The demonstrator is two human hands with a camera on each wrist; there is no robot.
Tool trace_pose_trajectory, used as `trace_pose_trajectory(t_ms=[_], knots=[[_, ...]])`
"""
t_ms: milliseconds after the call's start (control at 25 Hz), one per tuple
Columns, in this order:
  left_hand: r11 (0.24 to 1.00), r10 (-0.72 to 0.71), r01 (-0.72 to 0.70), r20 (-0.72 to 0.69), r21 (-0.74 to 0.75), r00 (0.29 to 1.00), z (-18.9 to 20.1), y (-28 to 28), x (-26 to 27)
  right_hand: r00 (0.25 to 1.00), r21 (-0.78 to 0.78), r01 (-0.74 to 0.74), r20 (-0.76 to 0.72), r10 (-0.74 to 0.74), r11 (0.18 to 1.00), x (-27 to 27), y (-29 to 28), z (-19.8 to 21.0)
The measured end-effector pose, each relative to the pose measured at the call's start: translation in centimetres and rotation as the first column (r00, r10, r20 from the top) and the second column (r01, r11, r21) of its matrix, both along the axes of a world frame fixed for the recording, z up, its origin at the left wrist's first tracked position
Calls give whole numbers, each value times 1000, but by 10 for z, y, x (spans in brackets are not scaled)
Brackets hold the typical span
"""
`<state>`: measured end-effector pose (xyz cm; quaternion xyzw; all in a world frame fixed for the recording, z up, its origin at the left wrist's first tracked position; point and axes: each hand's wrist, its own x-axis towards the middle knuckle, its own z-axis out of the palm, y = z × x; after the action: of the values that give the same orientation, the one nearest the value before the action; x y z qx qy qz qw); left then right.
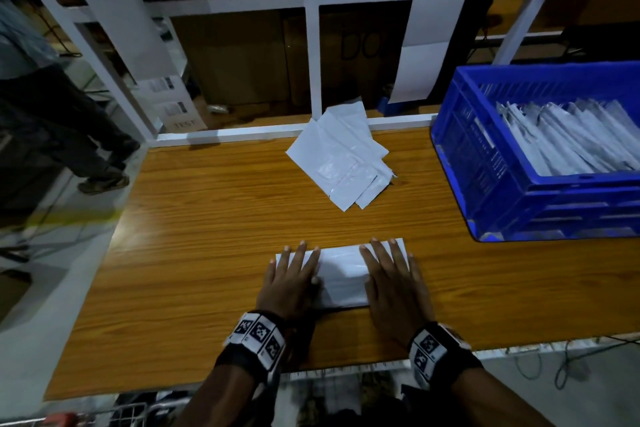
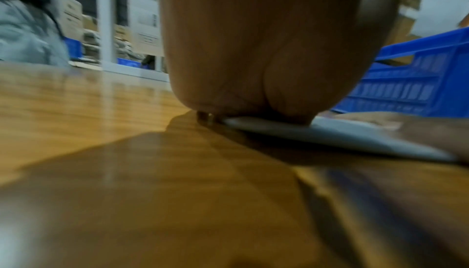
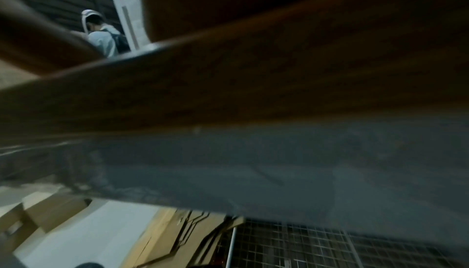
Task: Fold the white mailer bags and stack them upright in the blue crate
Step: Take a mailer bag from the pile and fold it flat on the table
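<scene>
Two hands, left (image 1: 290, 279) and right (image 1: 393, 282), lie flat with fingers straight, pressing one folded mailer (image 1: 343, 276) onto the desk (image 1: 207, 236). Beyond it lies one loose pile (image 1: 341, 158) of unfolded mailers, number unclear. One blue crate (image 1: 485, 163) stands at right, with folded bags (image 1: 571, 139) upright inside.

cardboard box (image 1: 183, 123), on the floor behind the table: hand-lettered "test". dark carton (image 1: 360, 45), behind the shelf frame: large letters "do", rest hidden. printed labels on other boxes: too small to read.
</scene>
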<state>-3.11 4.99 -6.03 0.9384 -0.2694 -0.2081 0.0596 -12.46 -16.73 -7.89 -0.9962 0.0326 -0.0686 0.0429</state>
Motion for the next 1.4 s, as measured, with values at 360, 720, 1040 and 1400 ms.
trace_pose_trajectory(t_ms=[360, 720, 1040, 1400], knots=[[997, 59, -63, 64, 51, 996, 3, 44, -4, 972, 84, 195, -147, -182, 977, 14, -10, 16], [995, 83, -74, 139, -71, 987, 0, 3, -20, 994, 76, 42, -104, -34, 996, 17, 62, 12], [991, 34, -8, 190, -135, 981, -7, 13, -36, 983, 20, 123, -140, -119, 992, 3, 18, 11], [989, 92, -73, 143, -131, 986, -11, 22, -34, 860, 514, 509, -274, -431, 690, 18, 3, 34]])
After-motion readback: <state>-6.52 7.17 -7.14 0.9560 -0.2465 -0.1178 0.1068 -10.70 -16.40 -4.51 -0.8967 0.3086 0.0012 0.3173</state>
